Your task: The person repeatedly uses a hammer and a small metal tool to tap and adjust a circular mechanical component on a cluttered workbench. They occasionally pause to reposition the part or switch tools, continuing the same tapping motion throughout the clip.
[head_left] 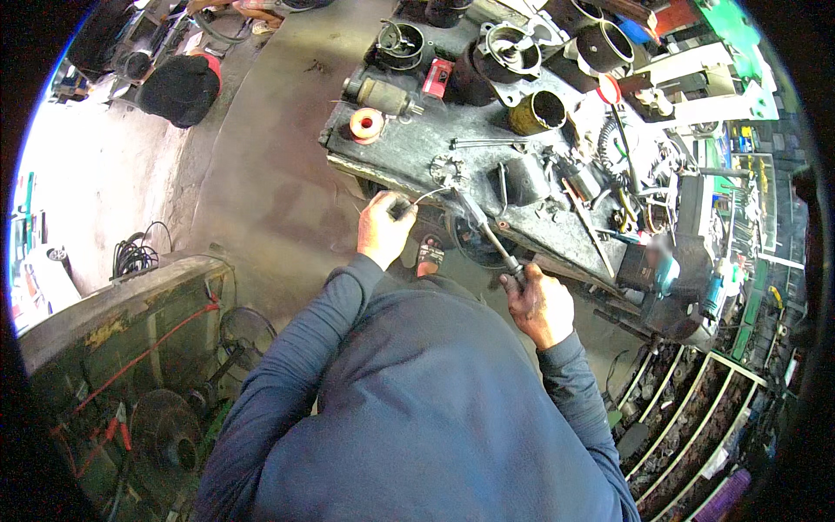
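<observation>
At the dark grey table (pixel 409 152) | left hand (pixel 385 228) pinches thin pale wire (pixel 429 194), likely light, bendy | right hand (pixel 541 306) grips dark-handled metal rod (pixel 490 231), likely stiff; handle (pixel 518 270) safest

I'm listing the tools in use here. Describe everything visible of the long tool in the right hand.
The long tool has a dark handle, a slim, metallic-looking shaft and a thicker, greyish head. The right hand grips the handle. The tool slants away and leftward over the near edge of the bench, head near a small round part and the end of a thin wire; whether they touch is unclear.
</observation>
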Tool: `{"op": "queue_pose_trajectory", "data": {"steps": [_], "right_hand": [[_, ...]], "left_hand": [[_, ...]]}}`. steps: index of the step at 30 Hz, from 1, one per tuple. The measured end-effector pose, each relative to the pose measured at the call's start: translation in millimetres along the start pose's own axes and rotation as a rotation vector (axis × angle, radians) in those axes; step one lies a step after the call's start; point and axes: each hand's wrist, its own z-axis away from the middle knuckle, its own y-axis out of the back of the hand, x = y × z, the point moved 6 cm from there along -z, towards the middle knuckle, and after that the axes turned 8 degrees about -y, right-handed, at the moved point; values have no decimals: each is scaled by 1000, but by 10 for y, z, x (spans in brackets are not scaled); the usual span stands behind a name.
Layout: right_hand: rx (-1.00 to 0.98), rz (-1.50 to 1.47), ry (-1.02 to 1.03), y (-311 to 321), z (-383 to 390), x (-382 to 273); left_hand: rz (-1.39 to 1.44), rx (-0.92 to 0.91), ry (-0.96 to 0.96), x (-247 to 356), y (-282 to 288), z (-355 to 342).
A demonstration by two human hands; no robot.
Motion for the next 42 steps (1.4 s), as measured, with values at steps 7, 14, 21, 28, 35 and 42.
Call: {"op": "queue_pose_trajectory", "data": {"steps": [7,14,21,28,35,42], "right_hand": [[-67,-54,-53,83,-66,-42],[-249,-183,-138,66,-164,50],[-198,-66,-156,111,-105,-74],[-246,-71,-181,151,-121,-109],[-211,-62,-167,132,-97,-106],[-85,-8,-102,91,-51,-100]], "left_hand": [[8,-28,54,-47,-60,19],[11,-9,51,-70,-100,48],[80,-1,54,-182,-171,54],[47,-12,51,-209,-179,45],[76,14,40,-167,-181,15],[45,-22,57,-157,-218,-25]]}}
